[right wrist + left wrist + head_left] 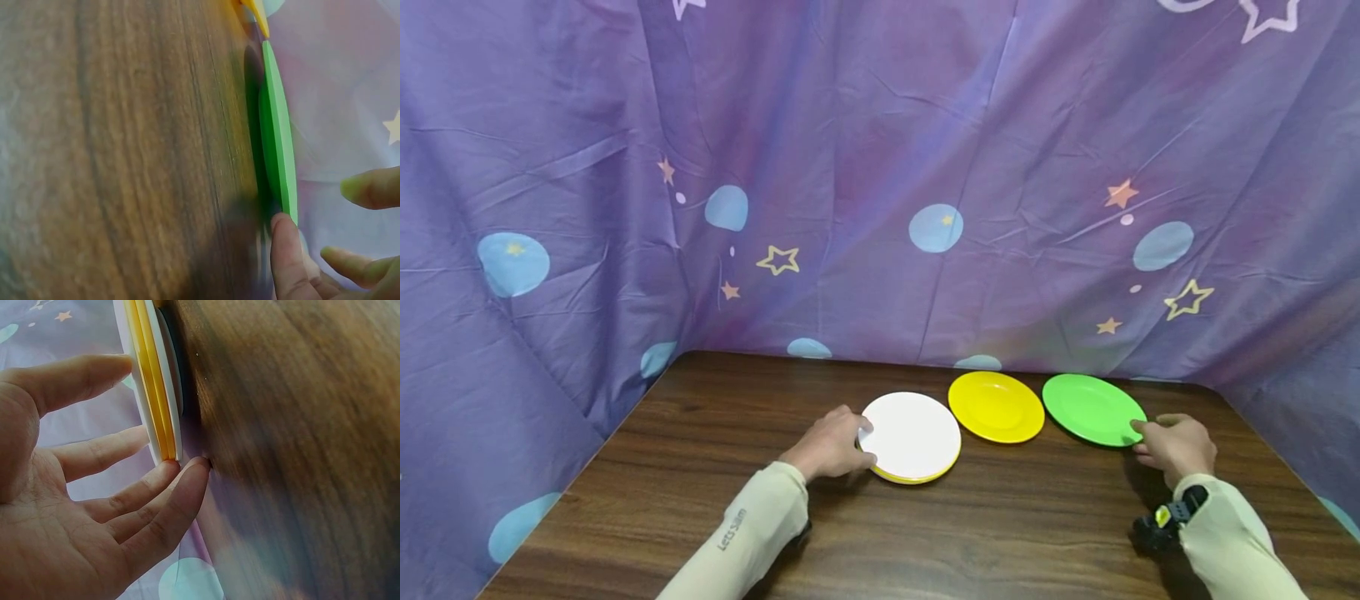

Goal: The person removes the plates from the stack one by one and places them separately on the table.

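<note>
My left hand [831, 442] is at the left edge of a stack of plates with a white plate [912, 435] on top. From the side, yellow rims [149, 375] lie between white ones in the left wrist view. The fairly straight fingers of that hand touch the stack's rims. A green plate [1093, 408] lies at the right, with my right hand [1180, 446] at its near right edge. One right fingertip [285, 222] touches its rim from the underside, while the other visible digits stand apart above it. Between stack and green plate lies a yellow plate [996, 407].
The plates are on a brown wooden table [970, 533]. A purple curtain [865, 167] with stars and blue spots hangs behind the table's far edge and along its left side. A dark wrist strap [1191, 500] is on my right sleeve.
</note>
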Motion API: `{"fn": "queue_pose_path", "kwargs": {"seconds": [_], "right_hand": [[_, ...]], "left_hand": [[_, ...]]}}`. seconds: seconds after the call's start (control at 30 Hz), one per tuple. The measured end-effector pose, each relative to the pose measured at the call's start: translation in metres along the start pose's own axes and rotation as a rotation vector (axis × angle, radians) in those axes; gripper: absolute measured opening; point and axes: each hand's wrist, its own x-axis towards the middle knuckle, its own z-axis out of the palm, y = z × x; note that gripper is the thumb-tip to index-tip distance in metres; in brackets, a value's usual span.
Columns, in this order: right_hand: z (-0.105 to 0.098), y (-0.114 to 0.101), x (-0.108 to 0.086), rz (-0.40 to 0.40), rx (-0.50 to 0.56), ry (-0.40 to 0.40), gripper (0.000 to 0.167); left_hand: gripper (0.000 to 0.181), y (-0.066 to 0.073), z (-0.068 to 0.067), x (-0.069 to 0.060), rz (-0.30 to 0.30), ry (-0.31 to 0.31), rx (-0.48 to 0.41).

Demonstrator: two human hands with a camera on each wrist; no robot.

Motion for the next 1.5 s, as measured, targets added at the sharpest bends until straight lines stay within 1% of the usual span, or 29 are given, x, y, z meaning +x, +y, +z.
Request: {"fn": "queue_pose_path", "kwargs": {"seconds": [0.17,0.27,0.37,0.5,0.57,0.63,0.7,0.8,0.9,0.97,1.1,1.27,1.37,1.43,1.5], "right_hand": [[-0.004,0.000,0.000,0.013,0.037,0.010,0.067],[-0.006,0.001,-0.001,0.026,0.057,0.034,0.067],[-0.008,0.000,-0.001,0.033,0.035,0.065,0.067],[-0.009,-0.005,-0.003,0.008,-0.003,0.095,0.065],[-0.008,-0.008,-0.004,-0.012,-0.004,0.098,0.063],[-0.005,-0.010,-0.006,-0.030,0.004,0.099,0.059],[-0.001,-0.011,-0.007,-0.054,0.037,0.086,0.056],[0.004,-0.012,-0.009,-0.112,0.099,0.030,0.053],[0.009,-0.014,-0.011,-0.199,0.149,-0.042,0.052],[0.012,-0.016,-0.014,-0.254,0.161,-0.082,0.051],[0.018,-0.021,-0.019,-0.334,0.151,-0.129,0.049],[0.026,-0.032,-0.026,-0.409,0.104,-0.213,0.047],[0.033,-0.039,-0.033,-0.467,0.073,-0.311,0.044],[0.040,-0.043,-0.037,-0.492,0.066,-0.384,0.042],[0.046,-0.045,-0.041,-0.508,0.048,-0.440,0.041]], "left_hand": [[0.048,0.000,-0.001,0.001,-0.003,-0.004,0.000],[0.048,0.000,-0.002,0.001,-0.009,-0.014,0.001],[0.048,0.000,-0.002,0.001,-0.013,-0.022,0.001],[0.048,0.000,-0.002,0.000,-0.015,-0.016,0.001],[0.048,0.000,-0.002,0.000,-0.016,-0.014,0.002],[0.048,0.000,-0.001,0.000,-0.018,-0.014,0.002],[0.048,0.000,-0.001,0.000,-0.017,-0.015,0.003],[0.048,0.000,-0.001,0.000,-0.020,-0.020,0.004],[0.049,0.001,-0.001,0.001,-0.022,-0.024,0.004],[0.049,0.001,-0.001,0.001,-0.020,-0.024,0.006],[0.049,0.001,-0.001,0.001,-0.016,-0.023,0.008],[0.049,0.001,-0.001,0.002,-0.023,-0.017,0.001],[0.049,0.002,-0.001,0.002,-0.029,-0.019,-0.002],[0.049,0.001,-0.001,0.002,-0.030,-0.020,0.001],[0.049,0.001,-0.001,0.001,-0.030,-0.022,0.005]]}}
